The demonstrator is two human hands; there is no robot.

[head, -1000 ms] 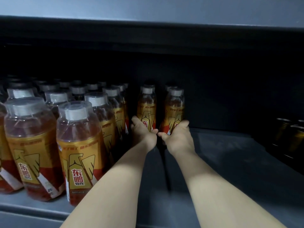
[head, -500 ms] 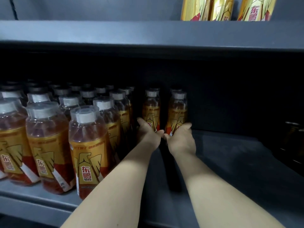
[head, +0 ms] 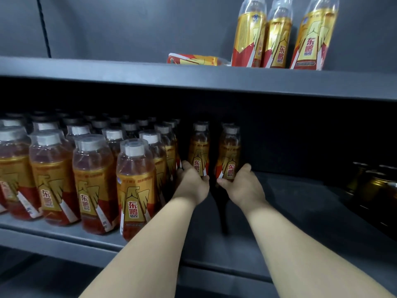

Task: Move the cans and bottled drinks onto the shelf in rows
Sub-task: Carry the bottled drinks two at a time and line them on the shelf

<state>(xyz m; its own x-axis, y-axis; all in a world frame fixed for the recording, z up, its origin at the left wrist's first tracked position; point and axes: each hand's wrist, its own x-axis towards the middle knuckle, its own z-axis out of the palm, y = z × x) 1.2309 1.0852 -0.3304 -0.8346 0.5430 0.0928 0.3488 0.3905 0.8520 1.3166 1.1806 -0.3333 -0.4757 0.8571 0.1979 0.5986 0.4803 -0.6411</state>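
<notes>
Both arms reach deep into the grey middle shelf (head: 290,211). My left hand (head: 192,183) grips the base of an upright gold-and-red labelled bottle (head: 199,151) with a white cap. My right hand (head: 240,186) grips the base of a second such bottle (head: 229,153) just to its right. The two bottles stand side by side near the back, a small gap between them. Left of them stand several rows of the same bottles (head: 135,181) reaching to the shelf's front edge.
The upper shelf (head: 129,72) carries three tall upright bottles (head: 277,33) and one lying on its side (head: 193,60). Dark gold cans (head: 373,186) stand at the right end of the middle shelf. Bare shelf floor lies between my hands and the cans.
The view has tilted up, bringing the upper shelf and its bottles into sight. My hands have shifted slightly apart but still hold the two back bottles.
</notes>
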